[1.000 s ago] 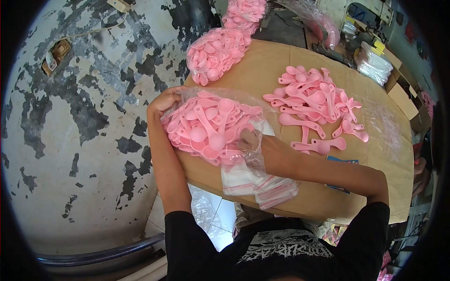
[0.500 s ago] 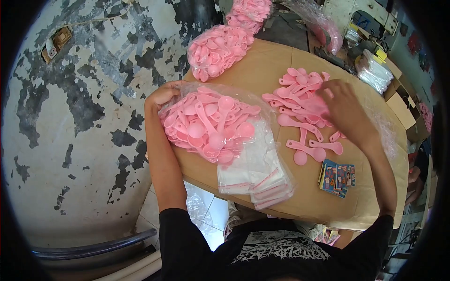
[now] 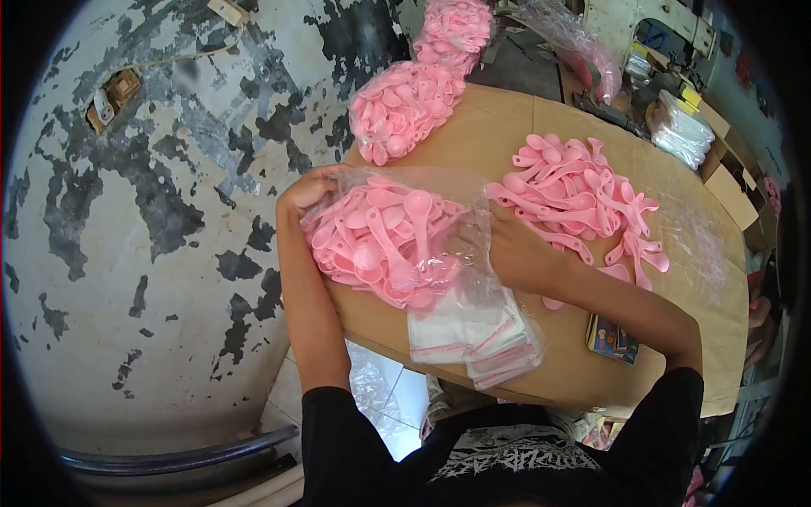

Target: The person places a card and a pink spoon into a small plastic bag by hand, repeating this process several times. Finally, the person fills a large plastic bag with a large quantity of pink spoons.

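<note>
A clear plastic bag [image 3: 384,241] packed with pink plastic scoops lies at the left edge of the brown cardboard surface [image 3: 473,139]. My left hand [image 3: 308,190] grips the bag's far left corner. My right hand [image 3: 507,249] is at the bag's open right end, pushed into the plastic; whether it holds scoops I cannot tell. A loose heap of pink scoops [image 3: 579,198] lies just right of that hand. A stack of empty clear bags with red strips [image 3: 486,334] sits under the bag's near end.
Two filled bags of pink scoops [image 3: 410,106] rest at the far left of the cardboard. A small printed card pack [image 3: 612,338] lies near my right forearm. A peeling wall is to the left. Boxes and white bags [image 3: 680,127] stand at far right.
My right hand left the loose scoop heap and came back to the mouth of the bag. The left hand kept its grip on the bag.
</note>
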{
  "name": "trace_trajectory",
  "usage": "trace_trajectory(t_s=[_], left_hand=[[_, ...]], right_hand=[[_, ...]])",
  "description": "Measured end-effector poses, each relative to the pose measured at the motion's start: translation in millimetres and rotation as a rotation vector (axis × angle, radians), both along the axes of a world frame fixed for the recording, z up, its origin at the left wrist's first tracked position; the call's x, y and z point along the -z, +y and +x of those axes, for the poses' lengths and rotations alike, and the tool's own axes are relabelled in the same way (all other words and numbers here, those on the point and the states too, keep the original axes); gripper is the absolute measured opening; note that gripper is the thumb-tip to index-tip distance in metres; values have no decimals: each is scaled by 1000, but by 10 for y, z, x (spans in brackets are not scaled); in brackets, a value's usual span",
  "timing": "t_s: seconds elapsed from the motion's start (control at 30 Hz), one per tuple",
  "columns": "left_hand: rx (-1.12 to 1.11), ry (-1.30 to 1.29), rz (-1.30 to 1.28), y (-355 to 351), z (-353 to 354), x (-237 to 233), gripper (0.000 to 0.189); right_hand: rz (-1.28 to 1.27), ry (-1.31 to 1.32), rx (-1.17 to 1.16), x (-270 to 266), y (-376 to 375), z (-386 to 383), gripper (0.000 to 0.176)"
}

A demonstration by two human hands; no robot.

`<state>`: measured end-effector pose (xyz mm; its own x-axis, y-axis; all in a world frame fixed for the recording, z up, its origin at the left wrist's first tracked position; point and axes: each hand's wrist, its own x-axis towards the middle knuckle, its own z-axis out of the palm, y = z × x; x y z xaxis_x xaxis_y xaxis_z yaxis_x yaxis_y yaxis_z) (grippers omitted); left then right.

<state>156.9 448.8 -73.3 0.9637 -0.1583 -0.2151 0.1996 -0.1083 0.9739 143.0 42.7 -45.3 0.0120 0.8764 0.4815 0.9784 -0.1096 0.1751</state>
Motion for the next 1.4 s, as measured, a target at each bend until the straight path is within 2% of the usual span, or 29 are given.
trace_trajectory(t_s=[0.1,0.17,0.27,0.37,0.4,0.5,0.57,0.63,0.73,0.83,0.93,1.03,1.13,1.23,1.33,1.4], left_hand=[[7,5,-18,-34,-10,-35,48],[11,-4,-10,-15,-2,-24,48],[0,-6,-9,92,55,73,49],[31,-8,-58,-4,17,4,47],[17,-15,-64,-19,17,22,43],[-10,-44,-68,11,13,36,35],[13,-40,-63,-30,1,10,35],[10,-39,-38,-79,-23,-38,38],[-5,-25,-24,-108,-38,-51,41],[13,-44,10,-52,-4,-58,44],[10,-48,40,43,28,8,46],[7,-39,1,17,16,15,41],[4,-28,-52,-62,-33,-33,38],[8,-36,-59,-56,-27,-43,37],[-11,-24,-56,-75,-39,-42,37],[-9,-30,-63,-76,-23,-33,37]], right_hand=[[-258,25,100,-424,-395,-76,31],[-147,136,124,-687,-677,-91,35],[-163,110,321,-960,-1055,69,40],[99,-147,568,-946,-1053,243,34],[43,-243,628,-839,-1079,293,42],[-308,368,441,-608,-806,134,45],[-174,338,212,-368,-496,-59,37],[34,240,141,-141,-139,-71,25],[-93,239,197,-15,194,71,24],[-169,41,191,-6,301,208,24],[-189,-40,241,-47,195,179,28],[-101,80,192,-206,-86,103,35],[-227,199,270,-349,-354,74,45],[-282,374,280,-508,-569,67,41],[-397,694,390,-723,-709,32,36],[-375,762,414,-810,-834,56,34]])
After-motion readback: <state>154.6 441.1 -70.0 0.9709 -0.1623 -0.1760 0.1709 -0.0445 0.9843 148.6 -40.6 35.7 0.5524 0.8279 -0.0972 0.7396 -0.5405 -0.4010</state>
